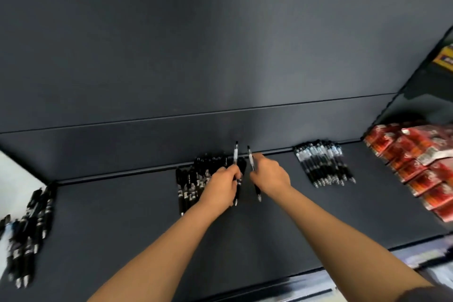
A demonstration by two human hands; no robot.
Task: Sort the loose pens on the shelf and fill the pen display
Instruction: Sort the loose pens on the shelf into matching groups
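Note:
My left hand (221, 185) grips a black-and-clear pen (236, 157) that points away from me, over the right edge of the middle pile of black pens (191, 184). Close beside it, my right hand (270, 175) holds a second pen of the same kind (250, 159), its tip sticking out below my fist. A neat row of clear-barrelled pens (323, 165) lies to the right on the dark shelf (122, 216). At the far left another heap of black pens (29, 235) is spread out. No pen display is in sight.
Red packets (416, 164) are stacked at the shelf's right end, under an angled side panel. A white panel (17, 176) closes the left end. The dark back wall rises just behind the piles. Bare shelf lies between the piles and along the front edge.

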